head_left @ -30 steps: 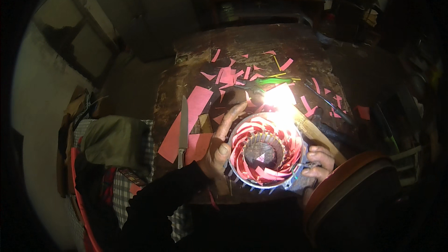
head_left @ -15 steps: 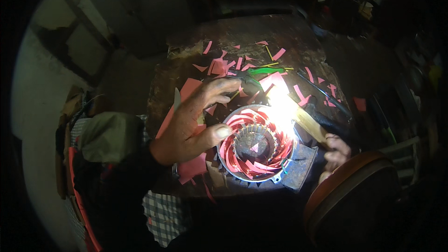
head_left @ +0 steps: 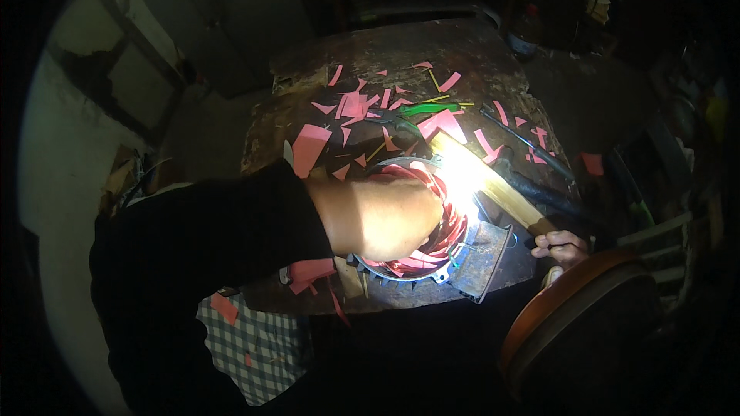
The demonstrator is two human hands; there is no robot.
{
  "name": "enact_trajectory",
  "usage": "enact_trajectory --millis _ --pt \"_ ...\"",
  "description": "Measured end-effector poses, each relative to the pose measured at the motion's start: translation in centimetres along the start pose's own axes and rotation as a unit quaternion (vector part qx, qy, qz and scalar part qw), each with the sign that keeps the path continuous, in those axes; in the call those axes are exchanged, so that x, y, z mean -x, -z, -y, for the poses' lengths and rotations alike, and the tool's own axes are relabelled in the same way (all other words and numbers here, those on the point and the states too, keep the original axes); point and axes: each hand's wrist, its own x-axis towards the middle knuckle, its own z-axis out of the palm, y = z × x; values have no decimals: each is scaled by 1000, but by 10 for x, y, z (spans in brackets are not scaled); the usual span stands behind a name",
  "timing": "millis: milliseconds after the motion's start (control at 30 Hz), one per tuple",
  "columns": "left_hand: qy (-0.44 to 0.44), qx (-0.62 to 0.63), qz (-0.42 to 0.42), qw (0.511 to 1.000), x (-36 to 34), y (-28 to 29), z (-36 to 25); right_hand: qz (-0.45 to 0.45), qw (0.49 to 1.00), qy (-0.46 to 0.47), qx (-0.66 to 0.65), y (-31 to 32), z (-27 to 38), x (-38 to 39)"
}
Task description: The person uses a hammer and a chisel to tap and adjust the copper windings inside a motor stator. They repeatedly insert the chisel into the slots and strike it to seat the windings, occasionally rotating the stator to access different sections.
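Our motor [head_left: 447, 253] rests on the table [head_left: 455, 42]. Inside it, our left hand [head_left: 412, 214] (grip: we can't tell) could scrape wires [head_left: 461, 223] by pressing; right of it, our right hand [head_left: 563, 248] holds a wooden stick [head_left: 505, 194] whose slip could nick them.

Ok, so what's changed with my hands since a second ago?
Your left hand let go of the motor housing and moved right over the coils. Your right hand let go too, moving right to the near end of the wooden stick. The pink scraps and green-handled tool stayed put.
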Motion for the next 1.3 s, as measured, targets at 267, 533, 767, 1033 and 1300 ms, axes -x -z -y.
enact_trajectory --millis 267,533,767,1033,1300 --pt "-7 -31 150 988 -1 33 -10 6 990 -92 -110 5 -6 22" --pt "1 -221 147 964 -23 25 -24 28 982 -162 -97 9 17 18" --pt "-17 -169 134 976 -23 21 -13 68 974 -211 -50 7 34 15" --pt "-206 -400 55 892 -40 0 17 119 965 -232 -19 5 40 13" --pt "-35 179 8 983 5 38 23 137 961 -239 9 6 44 14"
